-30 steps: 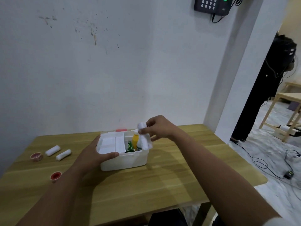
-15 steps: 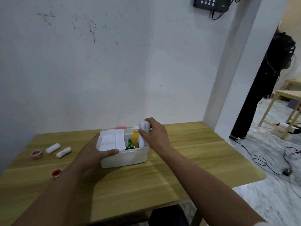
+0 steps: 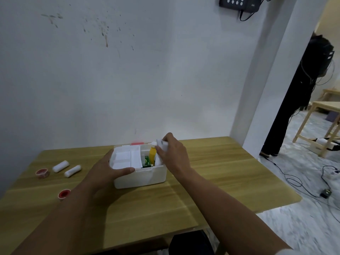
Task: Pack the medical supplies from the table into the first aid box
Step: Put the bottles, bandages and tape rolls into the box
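Observation:
A white first aid box stands open in the middle of the wooden table. Its left half carries a white insert tray; its right half holds a yellow bottle and a green packet. My left hand grips the box's front-left rim. My right hand is at the box's right end, fingers closed on a white bandage roll that dips into the right compartment. Two white bandage rolls and two red tape rolls lie on the table to the left.
The wall runs just behind the table. A person in black stands in the doorway at right, beside a wooden frame table. Cables trail over the floor off the table's right edge.
My right hand has brought the white bandage roll down from above the box's right edge into the right compartment. My left hand has stayed on the box.

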